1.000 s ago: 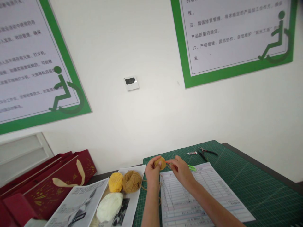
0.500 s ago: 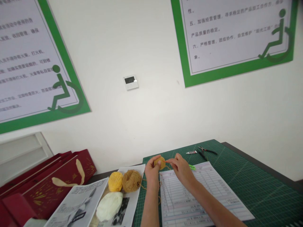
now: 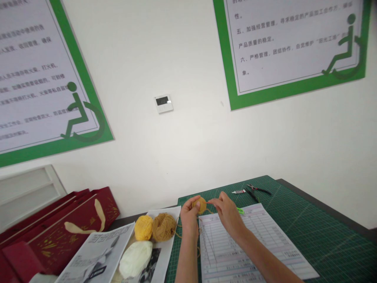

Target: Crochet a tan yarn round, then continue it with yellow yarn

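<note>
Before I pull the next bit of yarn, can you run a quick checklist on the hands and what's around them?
1. Left hand grips the small yellow yarn ball: ok.
2. Right hand pinches the strand beside the ball: ok.
3. Strand free of knots: cannot tell, too thin.
4. Printed sheet lies flat under the hands on the green cutting mat: ok.
5. Pliers lie apart from both hands: ok.
6. Spare yarn balls rest left of the left hand: ok.

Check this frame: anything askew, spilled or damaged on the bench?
Nothing stands out. The left hand holds a small yarn piece, the right hand pinches at it; yarn balls, form sheet and pliers lie tidy.
</note>
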The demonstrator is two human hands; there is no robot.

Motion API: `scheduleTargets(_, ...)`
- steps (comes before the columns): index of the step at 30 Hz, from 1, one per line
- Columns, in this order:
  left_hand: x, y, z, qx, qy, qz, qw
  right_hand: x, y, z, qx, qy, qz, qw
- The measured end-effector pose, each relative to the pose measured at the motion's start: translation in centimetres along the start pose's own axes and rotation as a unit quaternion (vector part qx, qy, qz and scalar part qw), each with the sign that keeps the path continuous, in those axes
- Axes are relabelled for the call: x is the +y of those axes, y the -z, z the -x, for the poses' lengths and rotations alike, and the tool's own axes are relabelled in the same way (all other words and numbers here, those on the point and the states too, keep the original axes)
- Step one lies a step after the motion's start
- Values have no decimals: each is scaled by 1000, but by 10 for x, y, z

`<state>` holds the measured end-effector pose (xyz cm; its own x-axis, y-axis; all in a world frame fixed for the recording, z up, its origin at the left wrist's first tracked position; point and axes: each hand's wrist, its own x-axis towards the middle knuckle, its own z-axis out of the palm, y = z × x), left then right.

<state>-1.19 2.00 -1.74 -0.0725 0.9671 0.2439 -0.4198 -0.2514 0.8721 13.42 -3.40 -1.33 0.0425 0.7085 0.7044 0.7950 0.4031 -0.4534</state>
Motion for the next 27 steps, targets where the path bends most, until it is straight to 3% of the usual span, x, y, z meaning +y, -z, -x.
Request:
scheduleTargets(16, -1, 1, 0, -14, -4, -20, 1000, -4, -5, 2, -12, -26, -17, 999)
scheduleTargets(27, 11, -7, 6, 17, -22, -39, 999, -5, -6, 3, -12, -15, -29, 999)
